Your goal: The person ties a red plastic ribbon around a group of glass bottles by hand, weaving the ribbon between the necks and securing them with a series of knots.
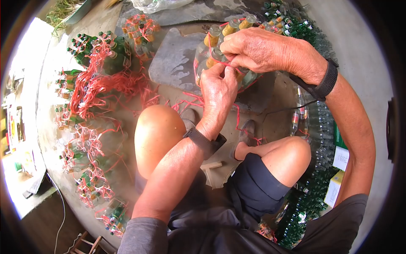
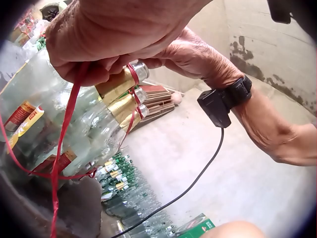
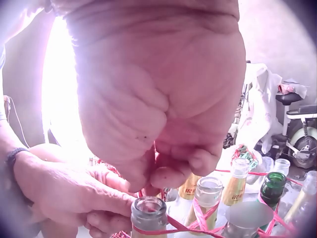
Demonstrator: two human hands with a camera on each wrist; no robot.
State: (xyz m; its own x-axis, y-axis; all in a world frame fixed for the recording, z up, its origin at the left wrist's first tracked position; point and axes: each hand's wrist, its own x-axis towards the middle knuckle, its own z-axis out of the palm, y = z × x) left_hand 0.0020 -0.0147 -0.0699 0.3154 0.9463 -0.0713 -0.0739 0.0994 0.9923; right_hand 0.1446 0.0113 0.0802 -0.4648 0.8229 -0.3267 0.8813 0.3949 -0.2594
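Clear glass bottles (image 1: pixel 214 35) with gold neck labels stand bundled between the person's knees, bound by red plastic twine (image 2: pixel 67 119). One green bottle (image 3: pixel 272 187) shows among them in the right wrist view. At the near side of the bundle, the left hand (image 1: pixel 218 88) pinches the twine between thumb and forefinger. Right beside it, the right hand (image 1: pixel 260 50) has its fingers curled on the twine, knuckles up, over the bottle tops. Twine crosses the bottle necks and runs round the bodies. Below the left hand a length hangs down the bundle. The fingers hide the crossing point.
A heap of loose red twine (image 1: pixel 91 91) lies at left among several tied bundles of green bottles (image 1: pixel 114 59). Rows of bottles (image 1: pixel 325 122) line the right side, near cardboard boxes (image 1: pixel 335 186). A grey slab (image 1: pixel 175 59) lies beside the bundle. A black cable (image 2: pixel 198 181) trails from the right wrist.
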